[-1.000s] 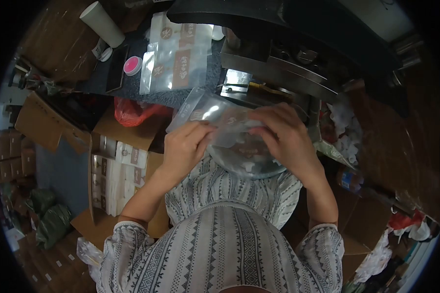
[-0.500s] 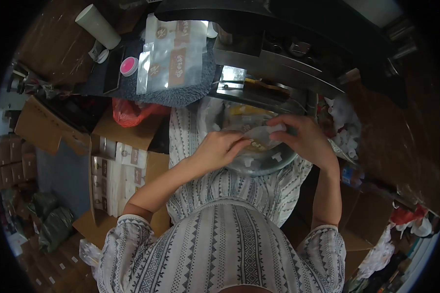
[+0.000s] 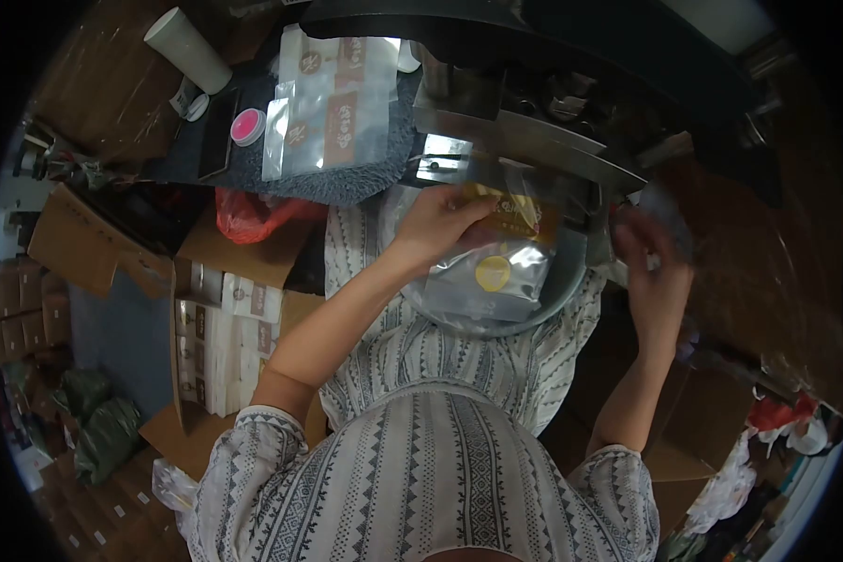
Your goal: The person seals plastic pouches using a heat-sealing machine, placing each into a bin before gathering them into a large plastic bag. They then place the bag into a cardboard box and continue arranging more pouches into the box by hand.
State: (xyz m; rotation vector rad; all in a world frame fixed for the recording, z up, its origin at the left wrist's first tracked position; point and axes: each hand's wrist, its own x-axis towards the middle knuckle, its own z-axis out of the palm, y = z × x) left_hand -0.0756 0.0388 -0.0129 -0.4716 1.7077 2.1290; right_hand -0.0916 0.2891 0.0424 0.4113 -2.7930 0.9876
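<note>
A person's left hand [image 3: 442, 225] pinches the edge of a gold-printed pouch [image 3: 501, 272] over a basin [image 3: 568, 292] at the frame's center; the right hand [image 3: 654, 251] blurs at center right, its grip impossible to tell. Clear printed bags [image 3: 332, 126] lie upper left.

Wears a white garment [image 3: 421, 468] printed with dark grey-blue lengthwise bands of diamonds, zigzags, dots and leafy sprigs, gathered at a curved waist seam [image 3: 431, 391]; beyond that seam, falls into a loose, folded skirt [image 3: 440, 356]; to either side of it, puffs into sleeves [image 3: 244, 496] with patterned cuffs [image 3: 272, 415]
</note>
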